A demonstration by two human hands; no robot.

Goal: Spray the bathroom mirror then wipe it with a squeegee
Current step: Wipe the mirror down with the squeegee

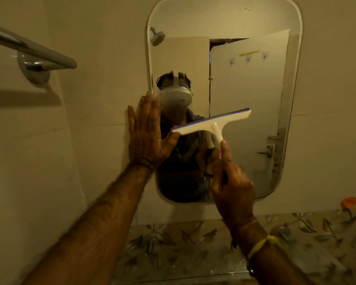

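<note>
A rounded rectangular mirror (245,83) hangs on the tiled wall ahead. My right hand (232,188) grips the handle of a white squeegee (212,122), whose blade has a purple rubber edge and lies tilted across the lower middle of the glass, right end higher. My left hand (146,130) is flat, fingers spread, pressed against the wall and the mirror's left rim, with its thumb touching the squeegee's left end. No spray bottle is in view.
A metal towel bar (31,50) juts from the wall at upper left. Below the mirror runs a ledge with a leaf pattern (193,243), and an orange object (349,201) sits at its far right. The mirror reflects a door and a shower head.
</note>
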